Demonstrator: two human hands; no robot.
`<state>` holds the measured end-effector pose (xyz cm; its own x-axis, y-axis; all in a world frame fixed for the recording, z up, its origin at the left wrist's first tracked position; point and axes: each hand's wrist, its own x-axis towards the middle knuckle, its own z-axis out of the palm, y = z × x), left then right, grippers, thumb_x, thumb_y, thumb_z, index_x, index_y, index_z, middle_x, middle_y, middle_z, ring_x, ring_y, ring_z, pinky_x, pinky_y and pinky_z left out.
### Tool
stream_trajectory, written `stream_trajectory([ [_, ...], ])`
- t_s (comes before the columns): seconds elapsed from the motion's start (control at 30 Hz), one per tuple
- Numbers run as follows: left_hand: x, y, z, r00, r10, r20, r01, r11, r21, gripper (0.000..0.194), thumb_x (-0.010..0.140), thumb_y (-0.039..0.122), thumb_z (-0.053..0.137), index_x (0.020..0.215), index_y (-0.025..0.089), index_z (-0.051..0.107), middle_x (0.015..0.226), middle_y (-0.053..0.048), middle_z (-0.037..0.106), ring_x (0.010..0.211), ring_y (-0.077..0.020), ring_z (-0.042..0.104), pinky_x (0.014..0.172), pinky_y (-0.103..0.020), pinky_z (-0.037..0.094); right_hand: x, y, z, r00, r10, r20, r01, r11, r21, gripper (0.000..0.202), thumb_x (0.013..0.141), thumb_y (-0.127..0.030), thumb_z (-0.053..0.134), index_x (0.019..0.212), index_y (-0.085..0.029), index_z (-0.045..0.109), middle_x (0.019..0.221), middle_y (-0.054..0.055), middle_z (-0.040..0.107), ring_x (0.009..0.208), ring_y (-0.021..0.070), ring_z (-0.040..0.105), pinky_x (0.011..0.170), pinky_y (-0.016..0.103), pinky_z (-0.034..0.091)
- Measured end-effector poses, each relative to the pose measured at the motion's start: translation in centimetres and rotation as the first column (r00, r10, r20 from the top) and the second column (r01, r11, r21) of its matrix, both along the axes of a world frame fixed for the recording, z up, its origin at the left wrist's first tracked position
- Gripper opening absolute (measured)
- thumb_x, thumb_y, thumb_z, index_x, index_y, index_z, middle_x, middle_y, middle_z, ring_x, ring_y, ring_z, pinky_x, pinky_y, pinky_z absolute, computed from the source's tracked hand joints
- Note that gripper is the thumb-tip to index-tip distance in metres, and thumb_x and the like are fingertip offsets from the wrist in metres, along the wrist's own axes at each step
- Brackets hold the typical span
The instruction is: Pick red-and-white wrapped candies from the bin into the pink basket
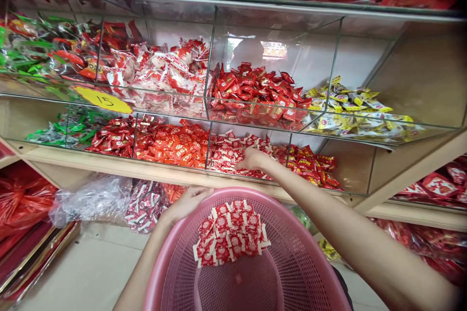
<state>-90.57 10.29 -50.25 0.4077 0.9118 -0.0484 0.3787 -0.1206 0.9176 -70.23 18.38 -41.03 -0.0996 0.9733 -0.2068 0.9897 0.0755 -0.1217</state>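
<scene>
A pink perforated plastic basket (306,257) is tilted toward me, with a heap of red-and-white wrapped candies (233,233) against its far wall. My left hand (189,200) grips the basket's rim at the far left, fingers partly hidden behind it. On the lower shelf, my right hand (253,159) reaches into a glass compartment of matching red-and-white candies (224,153). Its fingers look curled down among the wrappers, but whatever they hold is hidden.
Glass dividers (210,143) and a wooden ledge (168,173) border the compartments. Orange-wrapped candies (178,146) lie left, red-and-yellow packets (314,165) right. Above is a glass shelf with red candies (255,87) and a yellow "15" tag (104,100). Clear plastic bags (91,199) sit below.
</scene>
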Motion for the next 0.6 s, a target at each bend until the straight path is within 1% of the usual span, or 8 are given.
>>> stream_trajectory([
  [0.1, -0.1, 0.1, 0.0, 1.0, -0.014, 0.02, 0.014, 1.0, -0.009, 0.046, 0.078, 0.051, 0.041, 0.093, 0.014, 0.064, 0.091, -0.004, 0.065, 0.086, -0.0195, 0.054, 0.081, -0.028, 0.038, -0.8, 0.2, -0.8, 1.0, -0.001, 0.024, 0.001, 1.0, 0.013, 0.063, 0.05, -0.044, 0.07, 0.103, -0.012, 0.056, 0.102, 0.015, 0.059, 0.091, 0.0232, 0.056, 0.068, 0.027, 0.043],
  [0.2, 0.0, 0.1, 0.0, 1.0, -0.017, 0.025, 0.017, 1.0, -0.015, 0.047, 0.078, 0.05, 0.041, 0.096, 0.013, 0.063, 0.093, -0.004, 0.065, 0.088, -0.0196, 0.054, 0.083, -0.028, 0.037, -1.0, 0.4, -1.1, 0.998, 0.003, 0.056, -0.002, 1.0, -0.009, 0.069, 0.047, -0.044, 0.071, 0.106, -0.012, 0.054, 0.105, 0.016, 0.058, 0.093, 0.0238, 0.056, 0.07, 0.028, 0.043],
  [0.37, 0.0, 0.2, -0.2, 1.0, 0.002, 0.016, -0.002, 1.0, -0.006, 0.045, 0.078, 0.048, 0.042, 0.092, 0.012, 0.064, 0.092, -0.005, 0.065, 0.09, -0.0207, 0.054, 0.08, -0.028, 0.038, -0.8, 0.8, -1.3, 0.998, 0.018, 0.066, -0.015, 0.999, -0.042, 0.065, 0.048, -0.043, 0.071, 0.103, -0.013, 0.055, 0.097, 0.012, 0.061, 0.088, 0.0216, 0.058, 0.068, 0.026, 0.043],
  [0.47, 0.0, 0.2, -0.4, 1.0, 0.024, 0.0, -0.024, 1.0, 0.004, 0.044, 0.078, 0.048, 0.043, 0.087, 0.011, 0.065, 0.093, -0.006, 0.065, 0.09, -0.0211, 0.054, 0.08, -0.028, 0.037, -0.9, 1.1, -1.6, 0.998, 0.025, 0.063, -0.022, 0.999, -0.043, 0.065, 0.047, -0.044, 0.071, 0.101, -0.011, 0.056, 0.092, 0.012, 0.062, 0.085, 0.0224, 0.059, 0.067, 0.028, 0.044],
  [0.6, 0.0, 0.2, -0.3, 0.999, -0.006, 0.05, 0.007, 1.0, -0.017, 0.043, 0.078, 0.046, 0.044, 0.095, 0.011, 0.064, 0.096, -0.005, 0.065, 0.093, -0.0208, 0.054, 0.084, -0.029, 0.037, -1.0, 1.4, -1.7, 0.997, 0.073, 0.023, -0.073, 0.997, -0.014, 0.065, 0.047, -0.045, 0.07, 0.098, -0.009, 0.057, 0.085, 0.014, 0.063, 0.08, 0.0239, 0.059, 0.064, 0.03, 0.045],
])
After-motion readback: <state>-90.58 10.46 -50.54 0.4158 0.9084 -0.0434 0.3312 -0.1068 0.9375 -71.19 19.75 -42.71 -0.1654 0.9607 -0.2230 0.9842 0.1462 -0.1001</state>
